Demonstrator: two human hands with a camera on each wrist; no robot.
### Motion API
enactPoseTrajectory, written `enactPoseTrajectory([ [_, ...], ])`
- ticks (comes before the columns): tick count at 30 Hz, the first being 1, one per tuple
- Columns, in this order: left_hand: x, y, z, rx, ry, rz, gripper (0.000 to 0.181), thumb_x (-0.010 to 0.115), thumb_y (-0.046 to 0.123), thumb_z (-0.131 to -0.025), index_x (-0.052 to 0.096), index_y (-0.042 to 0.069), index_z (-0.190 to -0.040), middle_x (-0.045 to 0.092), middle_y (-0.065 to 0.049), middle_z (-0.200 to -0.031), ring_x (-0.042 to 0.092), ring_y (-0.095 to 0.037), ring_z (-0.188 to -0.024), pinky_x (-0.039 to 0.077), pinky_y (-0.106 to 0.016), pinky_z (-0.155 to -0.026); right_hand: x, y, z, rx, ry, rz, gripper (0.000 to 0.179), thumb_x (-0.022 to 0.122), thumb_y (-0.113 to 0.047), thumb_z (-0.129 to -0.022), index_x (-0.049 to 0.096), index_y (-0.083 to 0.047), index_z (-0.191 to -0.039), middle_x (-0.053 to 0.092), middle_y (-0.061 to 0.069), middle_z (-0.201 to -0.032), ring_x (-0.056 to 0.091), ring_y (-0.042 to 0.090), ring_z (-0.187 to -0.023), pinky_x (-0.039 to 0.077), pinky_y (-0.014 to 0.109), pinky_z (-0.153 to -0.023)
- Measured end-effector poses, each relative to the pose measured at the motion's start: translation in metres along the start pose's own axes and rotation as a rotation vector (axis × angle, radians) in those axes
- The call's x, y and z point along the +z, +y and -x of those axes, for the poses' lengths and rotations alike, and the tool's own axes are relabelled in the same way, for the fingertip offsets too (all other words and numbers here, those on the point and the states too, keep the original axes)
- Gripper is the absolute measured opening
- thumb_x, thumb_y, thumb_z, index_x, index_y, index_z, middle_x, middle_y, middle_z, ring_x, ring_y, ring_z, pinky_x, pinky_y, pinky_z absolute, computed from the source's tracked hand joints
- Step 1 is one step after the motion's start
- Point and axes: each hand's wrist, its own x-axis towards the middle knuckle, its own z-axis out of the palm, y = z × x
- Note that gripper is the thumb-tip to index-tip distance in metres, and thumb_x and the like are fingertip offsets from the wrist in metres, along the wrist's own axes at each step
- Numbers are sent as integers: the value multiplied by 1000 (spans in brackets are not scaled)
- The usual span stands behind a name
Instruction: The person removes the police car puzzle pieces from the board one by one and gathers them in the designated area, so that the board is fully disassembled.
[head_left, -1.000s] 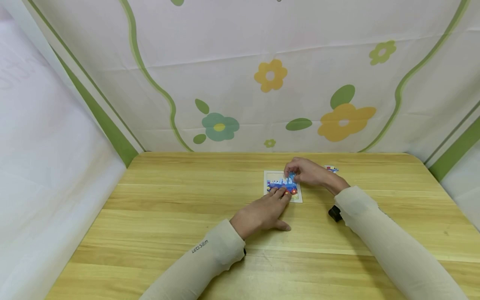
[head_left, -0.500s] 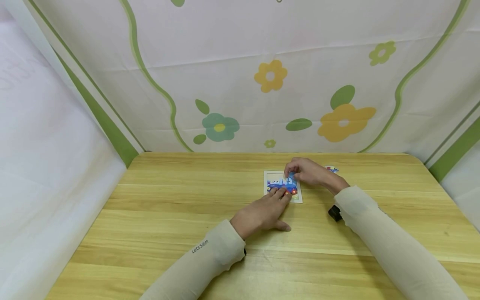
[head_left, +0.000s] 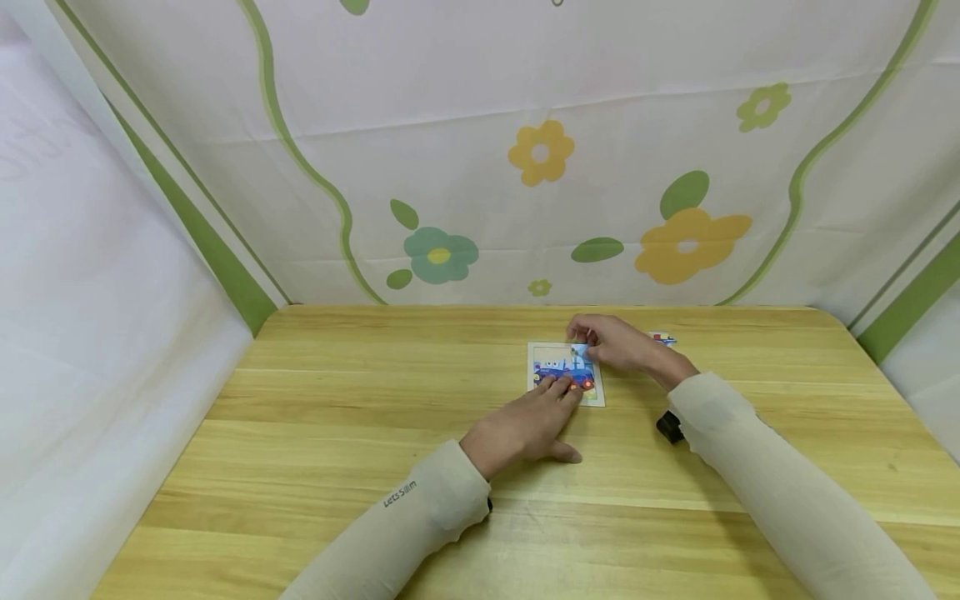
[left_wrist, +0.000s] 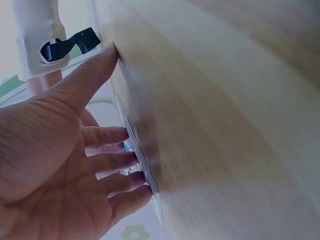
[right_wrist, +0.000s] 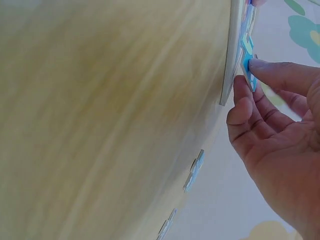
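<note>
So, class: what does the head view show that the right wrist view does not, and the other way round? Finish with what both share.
Only head view: the printed blue vehicle, the left sleeve and the right sleeve.
Only right wrist view: the palm side of the right hand, and two loose pieces edge-on with a gap between.
Both: the right hand, its pinched piece, the puzzle board, the table and the teal flower.

A wooden table [head_left: 300, 417] bears a puzzle board [head_left: 531, 364] toward its far edge; loose pieces [head_left: 662, 337] lie to the right.
</note>
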Motion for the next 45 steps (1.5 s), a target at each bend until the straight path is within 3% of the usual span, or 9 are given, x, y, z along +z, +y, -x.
enactPoseTrajectory([
  [6,0,0,0,3,3,1,92,67,55,-98,23,14,-168,13,-9,-177,15,-28,-164,23,-36,-132,-1,-1,0,38,15,13,19,62,7,-97,70,-3,-111,70,12,-106,63,24,-97,55,44,-90],
  [14,0,0,0,6,-1,-5,93,67,56,-98,23,14,-168,12,-9,-178,14,-28,-164,22,-35,-132,-2,1,2,16,27,-18,20,61,6,-98,71,-6,-110,70,10,-99,62,21,-92,53,39,-84],
  [25,0,-1,-1,6,-6,-13,94,66,57,-98,22,13,-169,11,-8,-178,14,-28,-164,22,-35,-132,-15,7,12,28,92,-83,20,59,4,-100,71,-4,-114,72,13,-104,65,21,-89,56,37,-80],
  [33,0,0,0,-1,-12,-5,93,65,56,-98,22,15,-169,10,-7,-178,13,-27,-165,22,-35,-132,-29,14,26,54,139,-157,19,57,5,-102,69,2,-117,68,20,-109,66,26,-87,61,40,-76],
  [40,0,1,0,4,-9,-3,93,66,55,-98,22,14,-169,11,-8,-178,14,-28,-165,22,-36,-132,-41,29,43,92,198,-123,19,59,5,-101,72,1,-115,68,20,-109,61,25,-93,57,27,-74],
  [45,1,0,0,4,-3,-7,93,67,55,-98,22,14,-169,11,-8,-178,14,-28,-164,22,-36,-132,-49,40,54,145,207,-146,21,59,2,-102,71,3,-120,64,24,-113,64,25,-87,59,31,-68],
])
